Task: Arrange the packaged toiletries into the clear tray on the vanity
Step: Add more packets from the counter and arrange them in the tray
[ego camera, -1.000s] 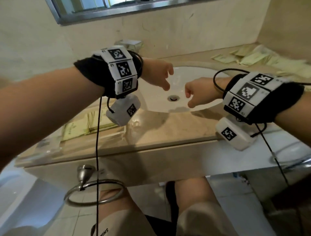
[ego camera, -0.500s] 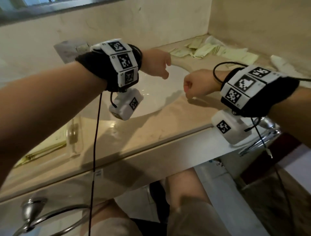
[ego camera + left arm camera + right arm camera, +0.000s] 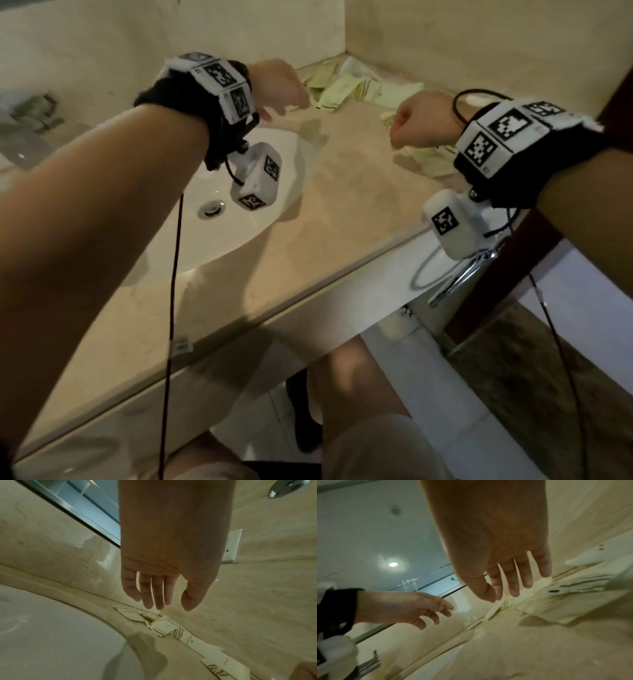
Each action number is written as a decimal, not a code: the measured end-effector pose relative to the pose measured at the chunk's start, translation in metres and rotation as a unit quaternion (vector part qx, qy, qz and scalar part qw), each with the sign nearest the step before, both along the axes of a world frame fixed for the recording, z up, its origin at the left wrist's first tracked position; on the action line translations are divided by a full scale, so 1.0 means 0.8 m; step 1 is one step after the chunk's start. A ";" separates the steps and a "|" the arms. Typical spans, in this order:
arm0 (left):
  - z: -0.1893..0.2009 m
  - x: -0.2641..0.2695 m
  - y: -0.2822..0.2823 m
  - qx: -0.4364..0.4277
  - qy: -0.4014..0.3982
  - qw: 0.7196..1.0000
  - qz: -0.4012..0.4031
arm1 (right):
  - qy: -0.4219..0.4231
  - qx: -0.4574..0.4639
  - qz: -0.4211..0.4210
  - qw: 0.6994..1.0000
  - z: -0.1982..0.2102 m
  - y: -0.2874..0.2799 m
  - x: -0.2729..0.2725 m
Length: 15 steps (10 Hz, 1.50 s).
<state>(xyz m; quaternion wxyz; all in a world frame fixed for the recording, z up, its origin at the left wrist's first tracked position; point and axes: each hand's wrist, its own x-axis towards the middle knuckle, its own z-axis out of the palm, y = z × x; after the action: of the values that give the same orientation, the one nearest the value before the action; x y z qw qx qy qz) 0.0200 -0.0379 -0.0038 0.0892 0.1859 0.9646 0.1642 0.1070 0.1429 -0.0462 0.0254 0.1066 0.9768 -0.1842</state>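
Several pale yellow toiletry packets (image 3: pixel 346 89) lie in a loose pile at the back right corner of the vanity, and more packets (image 3: pixel 432 161) lie under my right wrist. My left hand (image 3: pixel 285 100) hovers over the counter just left of the pile, fingers straight and empty (image 3: pixel 169 605). My right hand (image 3: pixel 409 125) hangs above the nearer packets (image 3: pixel 544 601), fingers relaxed and holding nothing (image 3: pixel 508 592). Neither hand touches a packet. The clear tray is out of view.
The white sink basin (image 3: pixel 239 240) with its drain (image 3: pixel 211 208) sits left of the hands, with a chrome faucet (image 3: pixel 32 113) at the far left. Walls close the corner behind the pile. A towel ring (image 3: pixel 442 274) hangs below the counter edge.
The view has swung right and the tray has left the frame. Both hands have travelled from over the sink toward the packet pile in the back right corner.
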 end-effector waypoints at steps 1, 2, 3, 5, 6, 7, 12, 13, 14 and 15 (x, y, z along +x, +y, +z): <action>-0.003 -0.011 0.021 0.034 -0.020 0.999 0.004 | -0.009 0.017 -0.070 0.997 -0.002 0.034 -0.009; -0.009 -0.017 0.047 0.043 -0.035 0.998 0.000 | -0.049 0.059 -0.113 0.991 -0.004 0.063 -0.011; -0.015 -0.017 0.074 0.033 -0.045 0.998 -0.016 | -0.062 0.075 -0.143 0.985 -0.017 0.092 -0.019; -0.027 -0.020 0.112 0.013 -0.062 0.997 -0.047 | -0.024 0.084 -0.223 0.971 -0.025 0.104 -0.005; -0.030 -0.023 0.128 -0.004 -0.065 0.995 -0.074 | -0.013 0.077 -0.226 0.971 -0.029 0.115 -0.006; -0.032 -0.023 0.143 -0.015 -0.075 0.993 -0.092 | -0.022 0.037 -0.216 0.975 -0.025 0.115 -0.002; -0.045 -0.027 0.212 -0.111 0.069 0.966 -0.222 | -0.017 0.009 -0.168 0.986 -0.024 0.120 -0.007; -0.045 -0.024 0.225 -0.149 0.068 0.953 -0.253 | -0.017 0.007 -0.148 0.989 -0.024 0.121 -0.008; -0.059 -0.031 0.228 -0.149 0.084 0.951 -0.258 | -0.024 0.025 -0.135 0.990 -0.026 0.121 -0.009; -0.068 -0.034 0.229 -0.124 0.098 0.956 -0.246 | -0.025 0.033 -0.128 0.991 -0.025 0.120 -0.011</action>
<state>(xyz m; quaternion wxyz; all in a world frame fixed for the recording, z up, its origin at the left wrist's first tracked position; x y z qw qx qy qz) -0.0074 0.1456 -0.0585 0.0544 0.4200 0.9059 -0.0027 0.0982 0.2391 -0.0661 0.0229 0.2362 0.9596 -0.1510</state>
